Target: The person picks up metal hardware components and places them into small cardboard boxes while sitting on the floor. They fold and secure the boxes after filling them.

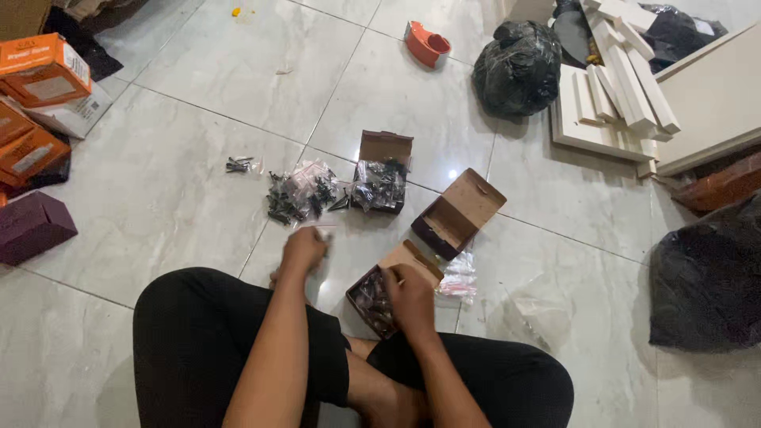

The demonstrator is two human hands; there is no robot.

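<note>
I sit cross-legged on a pale tiled floor. My left hand point(304, 247) is curled shut just above the floor, near a pile of small clear bags of black screws point(300, 193); what it holds is blurred. My right hand point(409, 298) reaches into a small open brown cardboard box point(379, 295) filled with bagged dark screws, fingers on its contents. Beyond it lies an empty open brown box point(458, 214), and further back stands another open box point(382, 173) stuffed with screw bags.
Orange boxes point(41, 70) and a purple box point(32, 226) lie at the left. A black bag point(517, 67), white wood strips point(626, 79) and an orange tape dispenser point(426, 43) sit at the back. Empty clear bags point(458, 276) and a dark sack point(705, 277) are at the right.
</note>
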